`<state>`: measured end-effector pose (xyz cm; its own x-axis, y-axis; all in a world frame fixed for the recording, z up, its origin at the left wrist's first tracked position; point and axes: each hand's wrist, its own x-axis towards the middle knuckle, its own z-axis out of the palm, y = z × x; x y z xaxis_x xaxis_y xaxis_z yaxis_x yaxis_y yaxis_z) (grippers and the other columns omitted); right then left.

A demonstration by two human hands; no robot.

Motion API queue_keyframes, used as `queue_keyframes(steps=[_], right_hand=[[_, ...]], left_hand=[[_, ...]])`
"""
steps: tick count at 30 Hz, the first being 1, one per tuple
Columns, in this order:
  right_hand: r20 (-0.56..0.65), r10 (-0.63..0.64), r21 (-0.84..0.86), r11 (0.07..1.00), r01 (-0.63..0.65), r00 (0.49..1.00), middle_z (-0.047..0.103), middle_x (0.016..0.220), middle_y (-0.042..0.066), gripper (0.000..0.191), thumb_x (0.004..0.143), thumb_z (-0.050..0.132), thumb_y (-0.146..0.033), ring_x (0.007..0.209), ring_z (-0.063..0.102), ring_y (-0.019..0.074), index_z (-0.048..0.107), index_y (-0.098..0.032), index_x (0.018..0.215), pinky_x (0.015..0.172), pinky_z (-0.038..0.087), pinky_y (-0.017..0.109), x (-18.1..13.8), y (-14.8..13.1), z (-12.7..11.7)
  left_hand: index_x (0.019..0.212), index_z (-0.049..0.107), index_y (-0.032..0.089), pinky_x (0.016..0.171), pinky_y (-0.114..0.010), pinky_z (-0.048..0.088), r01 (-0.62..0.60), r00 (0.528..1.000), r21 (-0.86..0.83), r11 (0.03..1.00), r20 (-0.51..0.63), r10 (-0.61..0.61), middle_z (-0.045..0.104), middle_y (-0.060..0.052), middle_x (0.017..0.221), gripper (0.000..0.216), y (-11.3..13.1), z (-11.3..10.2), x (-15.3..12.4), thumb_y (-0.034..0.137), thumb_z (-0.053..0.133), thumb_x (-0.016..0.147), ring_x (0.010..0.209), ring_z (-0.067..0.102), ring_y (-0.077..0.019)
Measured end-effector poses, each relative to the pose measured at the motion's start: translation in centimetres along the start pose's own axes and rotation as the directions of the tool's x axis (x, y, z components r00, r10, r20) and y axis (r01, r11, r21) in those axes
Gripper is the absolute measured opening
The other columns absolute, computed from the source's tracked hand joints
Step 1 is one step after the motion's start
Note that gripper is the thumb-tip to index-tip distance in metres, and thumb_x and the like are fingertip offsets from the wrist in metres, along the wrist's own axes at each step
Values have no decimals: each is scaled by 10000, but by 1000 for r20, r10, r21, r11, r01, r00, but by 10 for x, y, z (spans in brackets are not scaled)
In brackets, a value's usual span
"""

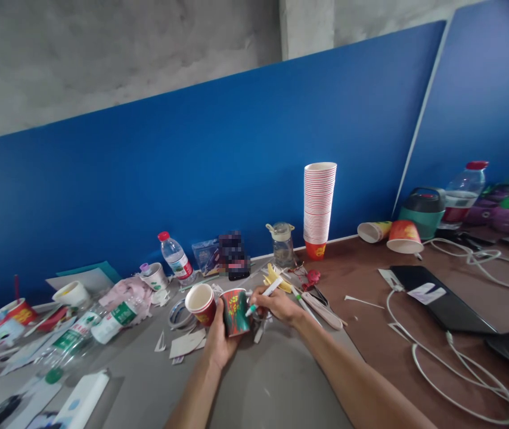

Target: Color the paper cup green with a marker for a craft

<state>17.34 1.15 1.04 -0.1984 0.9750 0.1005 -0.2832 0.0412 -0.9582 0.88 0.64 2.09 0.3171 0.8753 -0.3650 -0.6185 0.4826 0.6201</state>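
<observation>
My left hand (224, 344) is wrapped round a red paper cup (238, 319), held upright above the grey tabletop. Dark green colouring covers much of the cup's outer wall, and some yellow print still shows. My right hand (282, 306) grips a white marker (272, 288) with a green end, pointed down at the cup's right side. The marker's end appears to touch the wall there. Just left of the held cup stands another paper cup (199, 301), red outside and white inside. A roll of tape (182, 314) lies beside that one.
A tall stack of paper cups (319, 205) stands by the blue partition (236, 161). Plastic bottles (176, 257), paper scraps (187, 344) and a glass jar (282, 245) surround the hands. On the right lie a black tablet-like device (451, 310) and a looping white cable (419, 369).
</observation>
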Motion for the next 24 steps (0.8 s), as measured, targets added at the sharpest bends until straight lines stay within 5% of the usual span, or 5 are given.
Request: queue_keyframes(steps=[2,7,12,24], right_hand=[[19,-1,21,1000,1,1000,535,490,-35,305,661,719,-450,450,450,88,603,-169,647,451,316,207,1,0,2],[-207,-168,84,978,189,964,559,571,-30,304,649,716,-455,496,461,87,596,-179,692,477,329,207,9,2,2],[-317,-176,59,977,204,932,513,530,-46,320,661,688,-480,457,424,81,565,-186,674,459,308,208,14,9,0],[-331,-209,76,966,246,920,511,537,-45,288,665,671,-455,467,439,84,560,-189,654,469,347,214,12,4,20]], left_hand=[[1211,538,99,836,-405,527,7,1000,-2,1000,11,-7,727,-124,931,502,0,0,-1,444,548,847,811,692,-240],[1183,547,114,806,-406,540,-45,998,30,999,-49,46,728,-104,891,448,-1,2,-1,402,572,841,741,691,-226],[1123,572,126,785,-410,549,-47,996,43,998,-80,51,728,-100,891,400,-1,3,-1,405,576,837,731,689,-225],[1170,559,138,844,-423,523,-7,998,-10,1000,-59,6,721,-93,901,434,2,5,-5,417,571,838,796,687,-232]])
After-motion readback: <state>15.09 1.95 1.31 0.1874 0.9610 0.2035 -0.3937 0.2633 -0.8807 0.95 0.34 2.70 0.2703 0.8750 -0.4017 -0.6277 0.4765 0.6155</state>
